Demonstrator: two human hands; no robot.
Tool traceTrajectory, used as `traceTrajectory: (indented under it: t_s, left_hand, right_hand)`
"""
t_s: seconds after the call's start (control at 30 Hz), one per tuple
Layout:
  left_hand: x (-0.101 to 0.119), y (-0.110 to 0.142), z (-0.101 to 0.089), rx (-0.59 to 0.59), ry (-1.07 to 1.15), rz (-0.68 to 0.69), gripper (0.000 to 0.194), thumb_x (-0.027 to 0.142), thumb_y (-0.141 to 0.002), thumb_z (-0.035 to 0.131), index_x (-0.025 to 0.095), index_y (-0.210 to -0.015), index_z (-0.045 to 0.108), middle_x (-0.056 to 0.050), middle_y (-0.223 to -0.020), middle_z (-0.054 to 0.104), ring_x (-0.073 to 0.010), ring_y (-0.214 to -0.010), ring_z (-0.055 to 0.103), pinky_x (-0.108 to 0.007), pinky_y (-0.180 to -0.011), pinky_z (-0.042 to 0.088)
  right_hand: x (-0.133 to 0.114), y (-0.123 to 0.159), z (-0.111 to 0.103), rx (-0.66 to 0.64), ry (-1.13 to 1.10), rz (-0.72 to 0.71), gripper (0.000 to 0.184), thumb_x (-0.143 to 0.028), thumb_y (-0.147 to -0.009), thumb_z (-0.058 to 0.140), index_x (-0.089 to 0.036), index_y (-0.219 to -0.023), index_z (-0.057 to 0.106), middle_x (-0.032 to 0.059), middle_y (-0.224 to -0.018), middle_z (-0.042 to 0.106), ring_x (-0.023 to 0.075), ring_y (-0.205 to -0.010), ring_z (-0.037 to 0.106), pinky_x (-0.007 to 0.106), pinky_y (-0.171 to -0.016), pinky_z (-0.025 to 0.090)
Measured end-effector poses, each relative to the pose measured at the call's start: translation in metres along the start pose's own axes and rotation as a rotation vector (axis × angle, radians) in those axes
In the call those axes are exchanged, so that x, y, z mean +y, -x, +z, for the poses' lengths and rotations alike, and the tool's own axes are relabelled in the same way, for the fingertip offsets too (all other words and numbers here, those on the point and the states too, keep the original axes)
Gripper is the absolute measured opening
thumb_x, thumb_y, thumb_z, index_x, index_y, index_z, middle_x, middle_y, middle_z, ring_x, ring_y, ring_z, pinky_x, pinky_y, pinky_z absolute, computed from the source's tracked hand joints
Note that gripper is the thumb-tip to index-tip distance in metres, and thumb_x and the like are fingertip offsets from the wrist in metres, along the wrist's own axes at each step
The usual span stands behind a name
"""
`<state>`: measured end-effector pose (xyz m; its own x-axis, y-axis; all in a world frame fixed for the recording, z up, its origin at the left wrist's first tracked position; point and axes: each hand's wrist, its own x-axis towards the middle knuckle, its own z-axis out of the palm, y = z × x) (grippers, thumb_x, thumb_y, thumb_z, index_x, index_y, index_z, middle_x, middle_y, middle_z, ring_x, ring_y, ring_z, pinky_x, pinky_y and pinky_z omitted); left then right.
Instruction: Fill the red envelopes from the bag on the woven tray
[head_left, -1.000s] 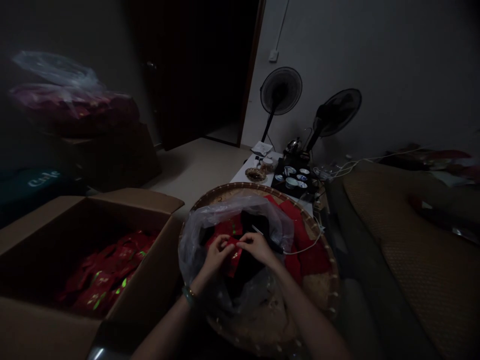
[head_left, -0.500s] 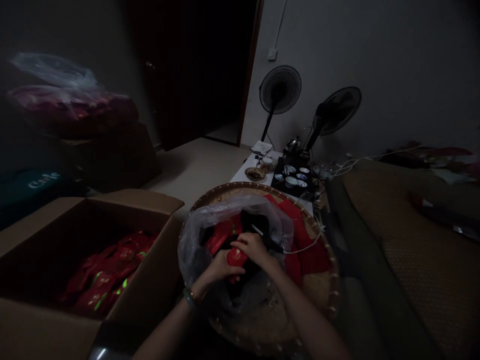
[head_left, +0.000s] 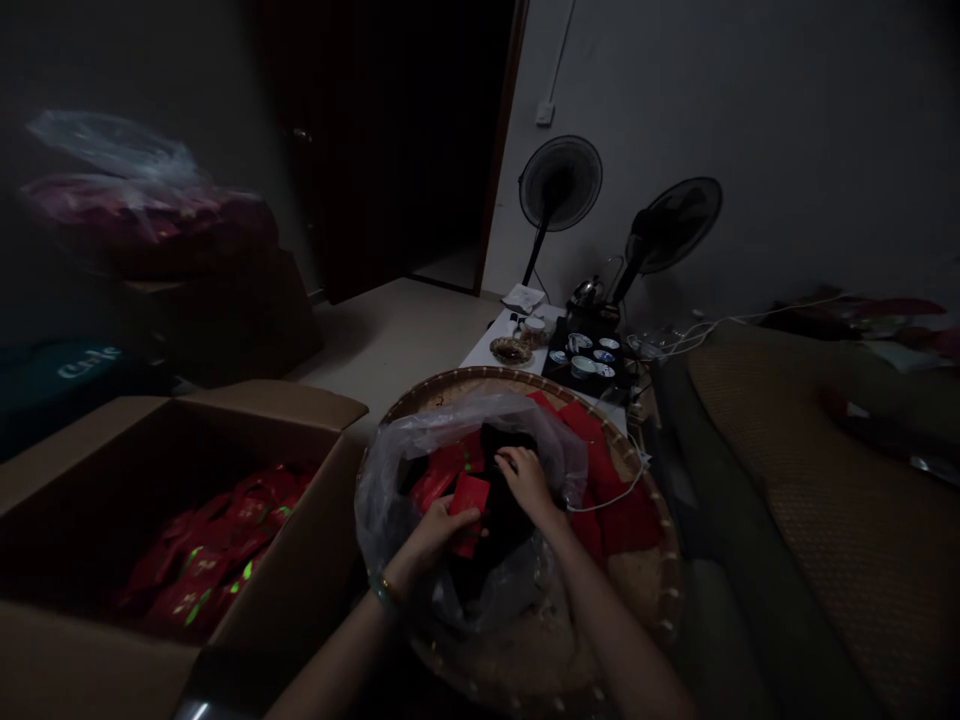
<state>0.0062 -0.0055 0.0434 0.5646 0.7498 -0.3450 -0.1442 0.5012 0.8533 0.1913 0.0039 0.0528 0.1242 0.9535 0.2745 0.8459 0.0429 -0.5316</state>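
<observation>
My left hand (head_left: 435,528) is closed on a red envelope (head_left: 471,494), thumb across its lower part. Another flat red piece shows just below it. To the right, my right hand (head_left: 525,480) has its fingers bent together over black material (head_left: 499,440); whatever they grip is too dark to make out. Both hands are above an open clear plastic bag (head_left: 382,490) lined with black, in which red packets (head_left: 442,470) lie at the left. The bag rests in a round woven bamboo tray (head_left: 664,560).
A cardboard box (head_left: 285,400) of red packets stands at my left. Red sheets (head_left: 592,450) and a white cable (head_left: 615,497) lie on the tray's right side. Beyond are a low table with cups (head_left: 583,367) and two fans (head_left: 561,183). A woven mat (head_left: 810,480) is at right.
My right hand has let go of the red envelope and moved up and right to the black material. The left hand keeps the envelope, now turned flat side up.
</observation>
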Motion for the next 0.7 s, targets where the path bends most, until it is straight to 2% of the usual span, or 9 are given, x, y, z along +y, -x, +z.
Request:
traceTrajectory:
  t_s: [0.07, 0.13, 0.27, 0.5, 0.6, 0.7]
  left_hand:
    - [-0.001, -0.001, -0.002, 0.029, 0.049, -0.018, 0.05, 0.041, -0.054, 0.077, 0.013, -0.09, 0.057, -0.012, -0.09, 0.067, -0.0189, -0.064, 0.066, -0.024, -0.053, 0.048]
    - [-0.002, -0.001, -0.003, 0.033, 0.089, -0.019, 0.051, 0.038, -0.053, 0.078, 0.013, -0.092, 0.057, -0.013, -0.096, 0.066, -0.0188, -0.066, 0.066, -0.024, -0.054, 0.049]
    - [-0.002, -0.002, -0.002, 0.034, 0.09, 0.02, 0.049, 0.033, -0.05, 0.08, 0.011, -0.088, 0.059, -0.011, -0.088, 0.068, -0.0178, -0.065, 0.065, -0.023, -0.055, 0.048]
    - [0.0, 0.0, -0.001, 0.024, 0.064, 0.061, 0.049, 0.037, -0.055, 0.077, 0.01, -0.092, 0.059, -0.01, -0.083, 0.069, -0.0201, -0.069, 0.066, -0.023, -0.054, 0.047]
    - [0.003, 0.001, -0.001, 0.036, 0.057, 0.059, 0.049, 0.037, -0.054, 0.077, 0.011, -0.092, 0.059, -0.01, -0.082, 0.069, -0.0203, -0.069, 0.065, -0.023, -0.053, 0.047]
    - [0.004, 0.001, 0.0, 0.057, 0.06, 0.063, 0.048, 0.037, -0.053, 0.078, 0.01, -0.089, 0.06, -0.009, -0.079, 0.069, -0.0194, -0.067, 0.065, -0.023, -0.053, 0.046]
  right_hand:
    - [0.02, 0.006, 0.002, -0.021, 0.222, 0.036, 0.038, -0.028, -0.077, 0.056, -0.018, -0.114, 0.052, 0.0116, -0.104, 0.057, 0.0252, -0.1, 0.049, 0.036, -0.084, 0.038]
    - [0.034, 0.013, 0.007, -0.082, 0.369, 0.049, 0.051, -0.025, -0.072, 0.061, -0.021, -0.12, 0.045, 0.0114, -0.109, 0.054, 0.027, -0.103, 0.046, 0.037, -0.082, 0.038]
    - [0.045, 0.018, 0.014, -0.133, 0.455, 0.055, 0.053, -0.021, -0.072, 0.061, -0.022, -0.122, 0.044, 0.0114, -0.11, 0.053, 0.0273, -0.102, 0.046, 0.037, -0.082, 0.037]
    - [0.049, 0.007, 0.01, -0.196, 0.391, 0.119, 0.054, -0.026, -0.064, 0.07, -0.018, -0.115, 0.053, 0.0124, -0.103, 0.057, 0.0282, -0.101, 0.049, 0.035, -0.08, 0.04]
    - [0.053, 0.004, 0.001, -0.192, 0.254, 0.14, 0.052, -0.024, -0.061, 0.071, -0.016, -0.111, 0.056, 0.011, -0.1, 0.056, 0.0253, -0.096, 0.053, 0.033, -0.08, 0.041]
    - [0.049, -0.002, -0.021, -0.187, 0.04, 0.128, 0.051, -0.024, -0.061, 0.071, -0.016, -0.11, 0.057, 0.0092, -0.1, 0.055, 0.0221, -0.093, 0.055, 0.032, -0.081, 0.042]
